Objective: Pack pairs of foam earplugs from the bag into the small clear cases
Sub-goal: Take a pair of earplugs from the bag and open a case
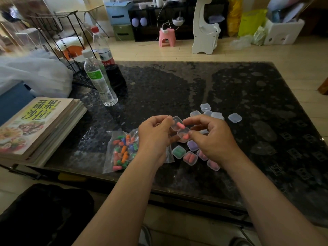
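The dark table (248, 96) bears a clear bag (110, 137) of mixed-colour earplugs (122, 153). Filled cases (190, 158) near the wrists hold green, pink and purple pairs; empty cases (234, 118) lie beyond. Left hand (154, 134) and right hand (213, 137) each close their grip on an open case (182, 139) above the table, two pink earplugs (186, 137) inside.

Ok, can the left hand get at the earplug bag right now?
Likely yes, once freed: the bag lies just beside the left hand with nothing between, but that hand now holds the open case with the right hand.
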Tool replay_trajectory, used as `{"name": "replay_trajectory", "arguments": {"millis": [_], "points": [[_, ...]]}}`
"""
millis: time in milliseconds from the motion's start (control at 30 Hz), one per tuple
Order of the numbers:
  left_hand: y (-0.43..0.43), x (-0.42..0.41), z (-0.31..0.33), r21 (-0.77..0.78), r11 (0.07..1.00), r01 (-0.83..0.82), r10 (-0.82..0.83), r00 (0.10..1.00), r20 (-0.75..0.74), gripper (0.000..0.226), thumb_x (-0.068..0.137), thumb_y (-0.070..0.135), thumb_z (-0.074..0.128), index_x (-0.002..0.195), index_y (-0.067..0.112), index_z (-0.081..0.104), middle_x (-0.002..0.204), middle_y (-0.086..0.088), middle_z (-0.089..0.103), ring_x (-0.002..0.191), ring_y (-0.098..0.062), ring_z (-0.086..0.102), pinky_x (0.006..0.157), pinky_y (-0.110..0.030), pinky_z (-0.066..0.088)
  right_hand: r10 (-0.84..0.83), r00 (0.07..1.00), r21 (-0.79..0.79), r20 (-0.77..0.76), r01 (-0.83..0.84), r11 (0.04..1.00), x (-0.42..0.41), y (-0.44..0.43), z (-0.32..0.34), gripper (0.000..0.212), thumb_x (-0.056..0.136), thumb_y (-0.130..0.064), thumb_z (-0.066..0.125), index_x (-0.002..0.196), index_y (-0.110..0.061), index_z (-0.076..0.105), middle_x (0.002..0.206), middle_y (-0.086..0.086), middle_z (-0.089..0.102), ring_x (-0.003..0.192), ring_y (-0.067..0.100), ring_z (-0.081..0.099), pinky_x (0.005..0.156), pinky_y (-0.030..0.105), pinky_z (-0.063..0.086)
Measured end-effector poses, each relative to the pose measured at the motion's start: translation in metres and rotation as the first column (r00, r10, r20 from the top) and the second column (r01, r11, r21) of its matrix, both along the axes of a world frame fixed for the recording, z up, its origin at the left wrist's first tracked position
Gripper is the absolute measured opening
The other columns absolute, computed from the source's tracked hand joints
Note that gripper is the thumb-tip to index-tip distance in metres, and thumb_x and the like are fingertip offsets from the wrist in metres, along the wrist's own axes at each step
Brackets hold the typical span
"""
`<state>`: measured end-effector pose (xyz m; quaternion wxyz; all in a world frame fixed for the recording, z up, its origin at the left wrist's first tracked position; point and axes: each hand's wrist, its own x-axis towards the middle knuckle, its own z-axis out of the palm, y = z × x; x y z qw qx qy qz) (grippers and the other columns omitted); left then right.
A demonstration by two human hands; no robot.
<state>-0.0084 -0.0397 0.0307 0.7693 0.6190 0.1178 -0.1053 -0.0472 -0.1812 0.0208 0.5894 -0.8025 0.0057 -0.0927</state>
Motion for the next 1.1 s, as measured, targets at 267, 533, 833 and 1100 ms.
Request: {"name": "replay_trajectory", "arguments": {"millis": [267,533,833,1100], "points": [[0.0010,0.0017,-0.0061,0.011,0.997,0.079,-0.078,0.997,-0.010,0.023,0.091,0.003,0.071,0.113,0.009,0.066,0.110,-0.020,0.072,0.091,-0.030,0.076,0.076,-0.038,0.062,0.003,0.998,0.016,-0.070,-0.002,1.000,0.0034,-0.0001,-0.0060,0.016,0.091,-0.014,0.072,0.093,-0.030,0.071,0.087,-0.009,0.073,0.085,-0.003,0.069,0.067,0.015,0.054],[-0.0010,0.0012,-0.0042,-0.055,0.990,0.127,-0.129,0.991,-0.021,0.039,0.083,-0.009,0.074,0.118,0.006,0.066,0.110,-0.021,0.074,0.097,-0.034,0.076,0.084,-0.045,0.063,-0.018,0.994,0.117,-0.104,0.030,0.993,0.0040,-0.0021,-0.0038,0.020,0.084,-0.014,0.079,0.093,-0.030,0.069,0.094,-0.008,0.071,0.091,0.010,0.071,0.069,0.024,0.060],[-0.0012,0.0009,-0.0053,-0.021,0.987,0.157,-0.158,0.987,-0.035,0.026,0.090,-0.002,0.071,0.114,0.007,0.069,0.103,-0.014,0.078,0.096,-0.028,0.077,0.086,-0.046,0.063,-0.020,0.991,0.075,-0.132,0.031,0.997,0.0045,-0.0013,-0.0049,0.006,0.093,-0.026,0.072,0.098,-0.030,0.071,0.092,-0.008,0.073,0.083,0.001,0.072,0.064,0.018,0.058],[-0.0014,0.0014,-0.0051,-0.068,0.984,0.163,-0.165,0.986,-0.032,0.022,0.095,-0.003,0.063,0.116,-0.001,0.069,0.104,-0.022,0.076,0.088,-0.029,0.076,0.075,-0.037,0.065,-0.033,0.993,0.071,-0.110,0.041,0.997,0.0073,-0.0021,-0.0078,0.011,0.096,-0.013,0.068,0.093,-0.022,0.074,0.090,-0.005,0.076,0.085,0.007,0.075,0.075,0.025,0.061]]}}
